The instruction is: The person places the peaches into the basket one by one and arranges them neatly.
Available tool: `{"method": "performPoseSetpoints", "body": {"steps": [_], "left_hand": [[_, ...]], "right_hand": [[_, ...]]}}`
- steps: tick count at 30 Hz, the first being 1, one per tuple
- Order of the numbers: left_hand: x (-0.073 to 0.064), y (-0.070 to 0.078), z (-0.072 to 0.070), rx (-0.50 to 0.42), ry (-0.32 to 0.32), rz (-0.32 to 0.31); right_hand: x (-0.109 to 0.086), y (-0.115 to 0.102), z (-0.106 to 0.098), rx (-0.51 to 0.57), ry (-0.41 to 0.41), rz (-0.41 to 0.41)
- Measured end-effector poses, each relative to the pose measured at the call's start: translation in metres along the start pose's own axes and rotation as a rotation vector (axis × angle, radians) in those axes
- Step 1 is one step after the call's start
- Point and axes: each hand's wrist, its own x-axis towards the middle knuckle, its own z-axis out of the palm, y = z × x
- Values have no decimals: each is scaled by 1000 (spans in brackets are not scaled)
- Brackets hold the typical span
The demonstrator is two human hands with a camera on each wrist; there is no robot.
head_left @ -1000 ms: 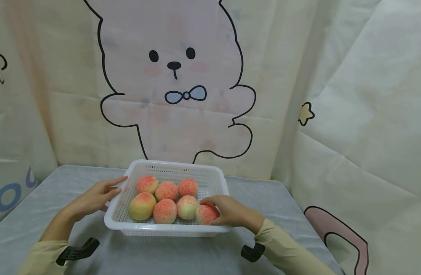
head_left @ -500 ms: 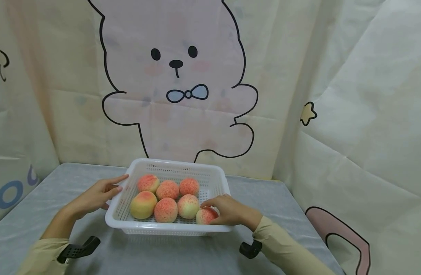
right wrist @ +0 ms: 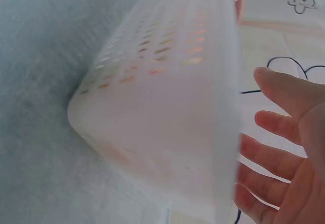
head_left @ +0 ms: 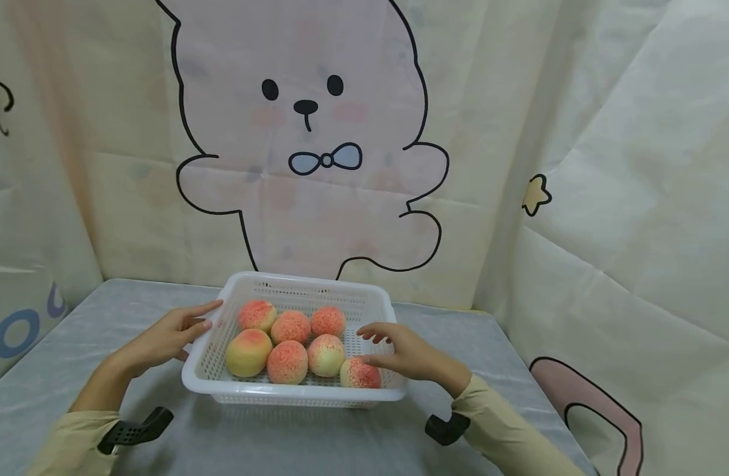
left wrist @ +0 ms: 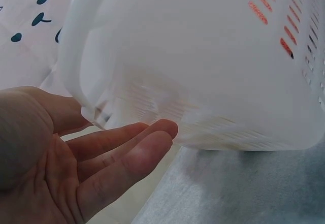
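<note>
A white perforated plastic basket (head_left: 293,395) holds several peaches in two rows. My left hand (head_left: 165,340) is at its left side, with extended fingers touching the rim and, in the left wrist view, fingers (left wrist: 127,165) lying below the rim beside the outer wall. Over the basket's right side hovers my right hand (head_left: 409,350), fingers spread and holding nothing. Just below its thumb sits a red-speckled peach (head_left: 360,375) in the front right corner. Beside that lie a pale peach (head_left: 327,356), a red peach (head_left: 287,362) and a yellow-orange peach (head_left: 248,354).
The basket stands on a table with a grey cloth (head_left: 281,443). Behind and on both sides hangs a pale curtain (head_left: 471,99) printed with a cartoon bear. Each forearm bears a black wrist mount, such as the left one (head_left: 135,433).
My right hand has let go of the front right peach and lifted slightly up and right, its fingers spreading. The left hand stays at the basket's left rim.
</note>
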Motion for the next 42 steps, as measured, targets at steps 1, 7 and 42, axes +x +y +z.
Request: {"method": "performPoseSetpoints", "body": {"steps": [1,7,42], "left_hand": [[0,1,0,2,1,-1],[0,2,-1,-2,-8,-9],[2,-2,-3,6,-16,-14]], "right_hand": [[-2,-1,-3,4,15,1],[-15,1,-19,1,103,15],[-122,96,-32,-3,286,166]]}}
